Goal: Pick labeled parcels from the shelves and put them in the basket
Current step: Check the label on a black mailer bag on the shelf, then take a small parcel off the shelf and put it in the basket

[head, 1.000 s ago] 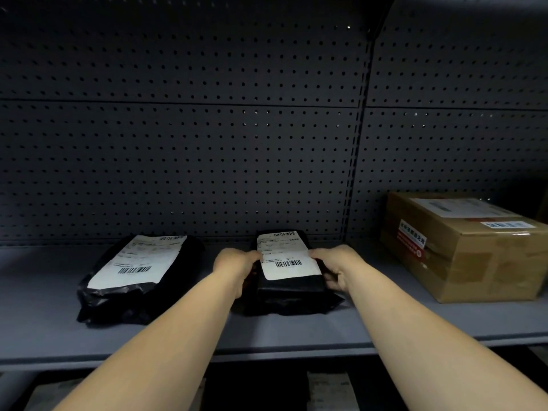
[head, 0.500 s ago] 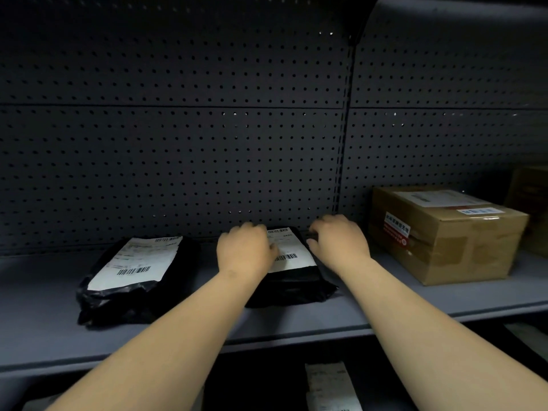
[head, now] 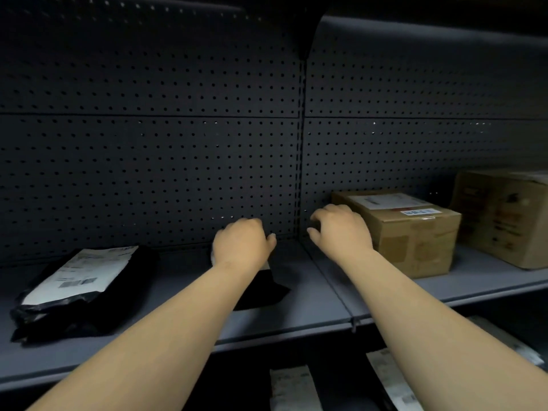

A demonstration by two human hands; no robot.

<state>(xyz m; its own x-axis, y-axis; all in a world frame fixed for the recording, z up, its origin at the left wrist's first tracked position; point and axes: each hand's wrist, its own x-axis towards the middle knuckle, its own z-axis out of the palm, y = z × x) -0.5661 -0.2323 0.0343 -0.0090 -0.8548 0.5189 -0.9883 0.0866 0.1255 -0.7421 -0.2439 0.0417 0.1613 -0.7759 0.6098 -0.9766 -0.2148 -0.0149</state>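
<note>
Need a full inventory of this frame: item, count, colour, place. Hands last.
large poly parcel: 1, black with white label, left on the shelf.
small poly parcel: 1, black, white label mostly hidden, mid-shelf under the left hand.
small carton: 1, brown with white labels on top, right on the shelf.
big carton: 1, brown, far right, cut off by the frame edge.
shelf: 1, grey, holds all the above.
pegboard back panel: dark, perforated, behind the shelf.
lower-tier labels: several pale labels on the tier below; what they sit on is too dark to tell.
left hand: curled over the small poly parcel's far end.
right hand: beside the small carton, fingers bent; contact unclear.
</note>
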